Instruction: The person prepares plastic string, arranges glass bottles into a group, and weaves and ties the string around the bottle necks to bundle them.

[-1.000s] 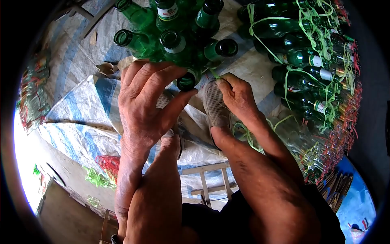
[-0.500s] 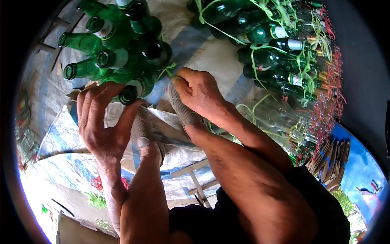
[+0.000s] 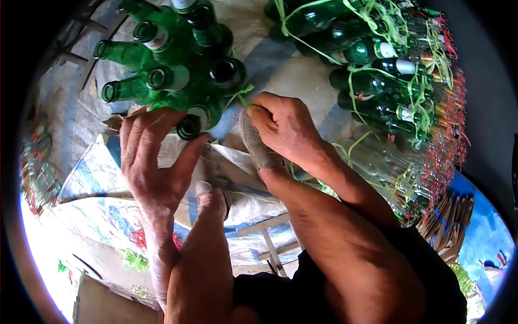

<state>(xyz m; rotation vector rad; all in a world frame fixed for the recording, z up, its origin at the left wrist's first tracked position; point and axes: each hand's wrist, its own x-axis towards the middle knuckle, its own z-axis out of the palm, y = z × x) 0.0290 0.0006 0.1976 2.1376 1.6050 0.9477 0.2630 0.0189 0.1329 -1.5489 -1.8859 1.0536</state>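
A bundle of green glass bottles [image 3: 178, 78] stands at the upper left, necks toward me. My left hand [image 3: 154, 156] is at its near side, with thumb and fingers around the neck of the nearest green bottle [image 3: 198, 117]. Its fingertips are partly hidden behind that bottle. Just right of the bundle, my right hand [image 3: 286, 121] is closed in a pinch on the end of a light green plastic strip [image 3: 242, 96]. The strip runs to the bundle's side, where a short tail sticks up.
Tied bundles of green bottles [image 3: 372, 81] lie at the upper right, with clear bottles [image 3: 377, 156] below them. Flattened cardboard [image 3: 447, 221] is stacked farther right. My feet in grey socks [image 3: 253, 140] rest on a white and blue tarp [image 3: 89, 167]. Red strings [image 3: 139, 237] lie lower left.
The view has shifted, so the bottles, hands and legs all appear farther right. Both hands keep nearly the same pose at the bundle, and the right still pinches the strip.
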